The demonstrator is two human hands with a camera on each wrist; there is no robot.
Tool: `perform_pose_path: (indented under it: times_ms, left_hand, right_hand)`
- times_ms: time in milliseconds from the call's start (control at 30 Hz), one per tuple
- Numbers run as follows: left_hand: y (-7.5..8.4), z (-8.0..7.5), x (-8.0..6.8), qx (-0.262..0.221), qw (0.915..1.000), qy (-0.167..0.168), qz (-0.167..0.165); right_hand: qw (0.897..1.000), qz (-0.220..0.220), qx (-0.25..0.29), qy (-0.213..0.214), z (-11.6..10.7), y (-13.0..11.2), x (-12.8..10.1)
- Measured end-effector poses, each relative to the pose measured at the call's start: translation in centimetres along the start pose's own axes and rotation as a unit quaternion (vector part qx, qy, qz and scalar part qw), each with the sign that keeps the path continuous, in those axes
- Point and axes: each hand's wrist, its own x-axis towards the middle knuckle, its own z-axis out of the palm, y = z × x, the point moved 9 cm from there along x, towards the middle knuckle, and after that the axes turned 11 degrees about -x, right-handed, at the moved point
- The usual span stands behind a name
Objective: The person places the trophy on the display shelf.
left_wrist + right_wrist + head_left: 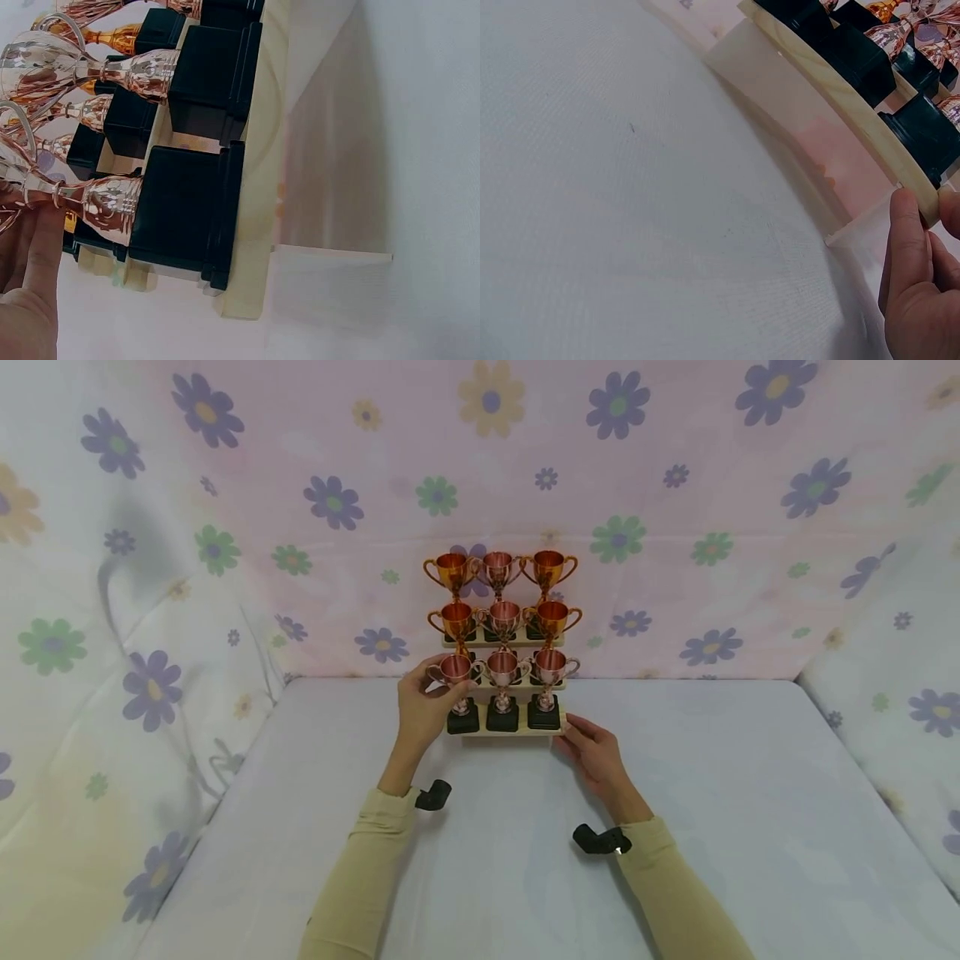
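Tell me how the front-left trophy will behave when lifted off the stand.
The front-left trophy probably tips easily: wide cup, thin stem, small black base. It looks rigid, and its glossy surface may be slippery. The left hand grips its cup; lifted there, the base would likely hang steady.

Both arms in tan sleeves reach forward, the left hand raised with fingers curled in a grip, the right hand lower, palm down, fingertips pressed forward, a black camera strapped at each wrist.
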Motion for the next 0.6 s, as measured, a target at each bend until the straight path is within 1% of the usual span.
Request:
perform_pose_path:
  times_ms: [200,333,433,533,600]
  left_hand:
    - [-0.7,0.0,-0.1,-0.026,0.9996,-0.001,-0.015]
    - [-2.6,-0.6,0.0,-0.025,0.9995,0.005,-0.020]
    - [-4.0,-1.0,0.0,-0.026,0.9994,0.012,-0.020]
    - [-4.6,-1.6,-0.4,-0.037,0.9990,0.015,-0.017]
    - [-4.9,-2.2,-0.8,-0.044,0.9989,0.015,-0.012]
  right_hand:
    - [1.000,0.000,-0.009,0.008,-0.1,0.1,-0.2]
    - [1.000,-0.001,-0.004,0.009,0.0,0.1,-0.2]
    - [1.000,0.008,-0.007,0.014,0.0,0.3,-0.1]
    - [0.999,0.019,-0.035,0.030,-0.4,0.3,-0.2]
    - [0.996,0.010,-0.077,0.043,-0.9,-0.2,-0.5]
